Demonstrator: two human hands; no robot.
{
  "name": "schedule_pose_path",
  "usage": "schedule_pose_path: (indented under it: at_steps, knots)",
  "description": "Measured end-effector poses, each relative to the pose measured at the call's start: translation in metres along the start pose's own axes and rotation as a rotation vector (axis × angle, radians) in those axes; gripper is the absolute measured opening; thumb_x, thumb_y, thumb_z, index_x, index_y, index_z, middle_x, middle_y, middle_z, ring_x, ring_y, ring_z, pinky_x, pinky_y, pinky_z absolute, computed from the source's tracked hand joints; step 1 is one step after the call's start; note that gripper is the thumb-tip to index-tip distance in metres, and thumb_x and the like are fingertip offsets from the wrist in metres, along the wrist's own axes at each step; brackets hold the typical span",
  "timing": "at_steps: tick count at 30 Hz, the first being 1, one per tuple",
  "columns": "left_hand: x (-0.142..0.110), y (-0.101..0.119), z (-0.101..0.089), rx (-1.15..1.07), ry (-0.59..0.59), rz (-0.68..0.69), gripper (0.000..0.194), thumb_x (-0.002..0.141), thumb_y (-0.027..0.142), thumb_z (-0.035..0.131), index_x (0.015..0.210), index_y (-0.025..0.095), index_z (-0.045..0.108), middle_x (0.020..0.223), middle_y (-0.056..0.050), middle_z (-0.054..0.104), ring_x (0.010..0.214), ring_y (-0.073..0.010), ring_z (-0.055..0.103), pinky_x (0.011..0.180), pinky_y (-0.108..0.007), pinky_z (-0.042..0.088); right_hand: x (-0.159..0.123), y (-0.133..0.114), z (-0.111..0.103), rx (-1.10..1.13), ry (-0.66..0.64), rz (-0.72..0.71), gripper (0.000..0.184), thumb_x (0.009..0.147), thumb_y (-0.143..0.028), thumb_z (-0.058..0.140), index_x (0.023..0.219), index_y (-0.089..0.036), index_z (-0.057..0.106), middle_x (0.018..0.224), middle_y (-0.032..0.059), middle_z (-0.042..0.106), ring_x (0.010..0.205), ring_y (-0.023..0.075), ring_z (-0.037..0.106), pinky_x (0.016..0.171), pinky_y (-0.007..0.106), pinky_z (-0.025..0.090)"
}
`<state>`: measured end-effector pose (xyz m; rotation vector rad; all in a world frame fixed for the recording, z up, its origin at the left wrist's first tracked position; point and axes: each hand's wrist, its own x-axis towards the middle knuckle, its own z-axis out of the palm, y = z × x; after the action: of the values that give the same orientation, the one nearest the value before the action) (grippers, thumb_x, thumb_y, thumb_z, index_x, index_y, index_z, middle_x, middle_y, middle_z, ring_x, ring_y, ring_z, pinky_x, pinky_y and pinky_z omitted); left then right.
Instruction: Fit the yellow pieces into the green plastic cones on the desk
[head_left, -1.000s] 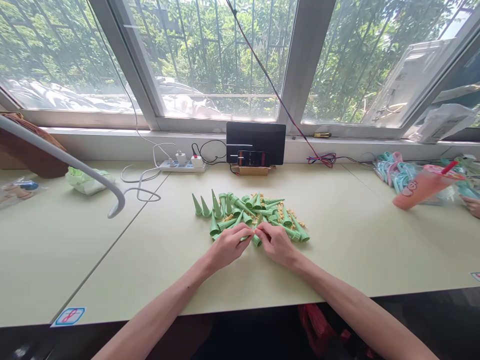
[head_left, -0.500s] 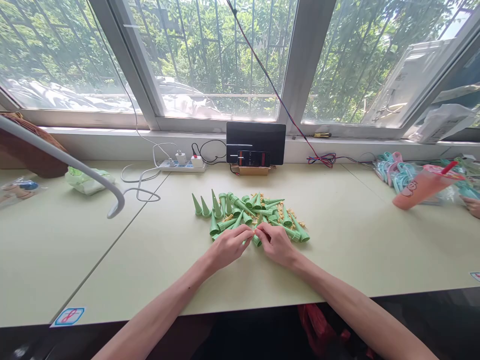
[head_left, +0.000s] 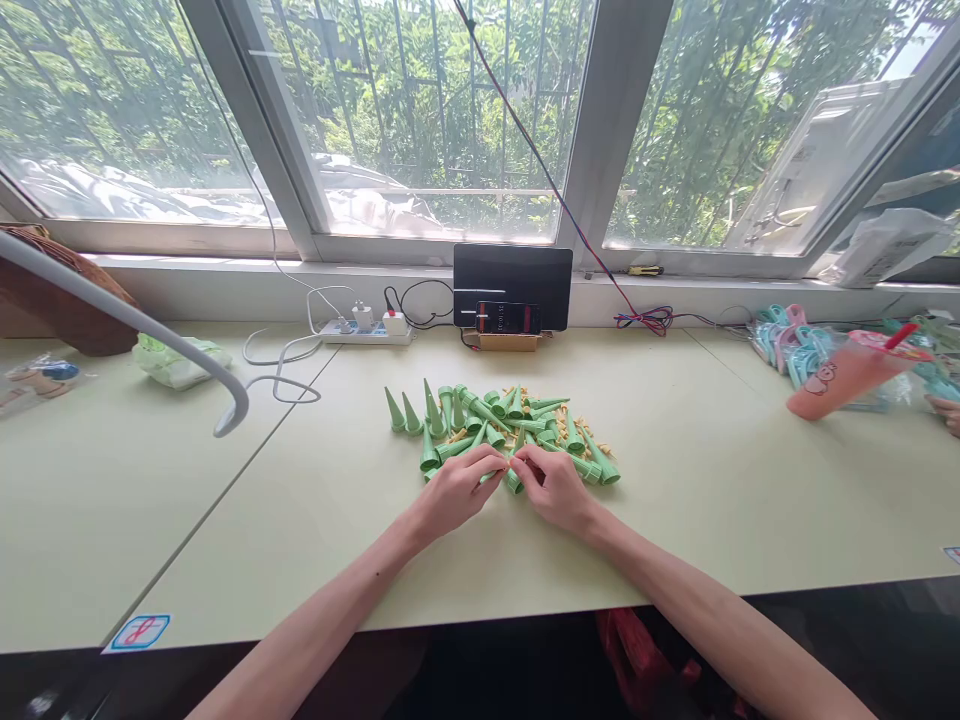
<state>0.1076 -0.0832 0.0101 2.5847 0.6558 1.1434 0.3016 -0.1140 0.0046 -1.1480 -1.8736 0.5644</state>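
My left hand (head_left: 466,487) and my right hand (head_left: 551,485) meet fingertip to fingertip at the near edge of a pile of green plastic cones (head_left: 480,405). The fingers of both are pinched closed. Whatever sits between the fingertips is too small and too covered to make out. Just below the fingertips lies one green cone (head_left: 514,484), its wide end toward me. Small yellowish pieces (head_left: 598,446) are scattered among the cones and along the right of the pile. A few cones stand upright at the left, such as the outermost cone (head_left: 394,412).
Behind the pile, a phone (head_left: 508,318) leans on a small cardboard box (head_left: 507,342) before a black screen (head_left: 512,270). A power strip (head_left: 367,333) with cables stands to its left. A tilted pink drink cup (head_left: 844,375) is at right; another person's hand (head_left: 946,412) shows at the edge.
My hands hold nearly the same pinched pose at the same spot. The whole view has shifted very slightly; the cones and yellowish pieces look unmoved.
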Motion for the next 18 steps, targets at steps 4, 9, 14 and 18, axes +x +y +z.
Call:
schedule_pose_path:
  at_steps: [4,9,14,18]
  knots:
    - [0.0001,-0.0007,-0.0011,-0.005,0.002,-0.027,0.015,0.096,0.015,0.053,0.103,0.021,0.064,0.094,-0.004,0.069,0.077,-0.013,0.065,0.066,-0.024,0.053,0.0001,0.0006,0.0004,0.033,0.005,0.008,0.028,0.098,-0.036,0.047,0.081,-0.019,0.06,0.053,-0.0048,0.045,0.046,0.0105,0.037,0.05,0.025,0.031]
    - [0.0017,-0.0002,-0.0022,0.006,0.036,-0.032,0.014,0.096,0.017,0.053,0.102,0.021,0.065,0.092,-0.005,0.068,0.075,-0.0135,0.064,0.067,-0.025,0.053,0.0003,0.0014,0.0003,0.052,0.021,0.01,0.03,0.099,-0.039,0.046,0.084,-0.019,0.061,0.053,-0.0049,0.044,0.047,0.0107,0.036,0.05,0.025,0.032]
    - [0.0022,-0.0005,-0.0028,0.024,0.057,-0.034,0.012,0.096,0.017,0.054,0.102,0.021,0.063,0.09,-0.005,0.067,0.075,-0.013,0.063,0.067,-0.024,0.052,0.0001,0.0019,-0.0005,0.077,0.045,0.019,0.03,0.1,-0.041,0.043,0.095,-0.019,0.062,0.055,-0.005,0.042,0.048,0.0113,0.034,0.049,0.025,0.031]
    - [0.0016,-0.0014,-0.0024,0.028,0.071,-0.041,0.012,0.096,0.018,0.054,0.103,0.02,0.063,0.088,-0.004,0.067,0.07,-0.0116,0.061,0.06,-0.022,0.05,-0.0002,0.003,-0.0005,0.062,0.065,0.013,0.027,0.1,-0.04,0.045,0.1,-0.019,0.062,0.055,-0.0056,0.041,0.047,0.011,0.034,0.048,0.024,0.031]
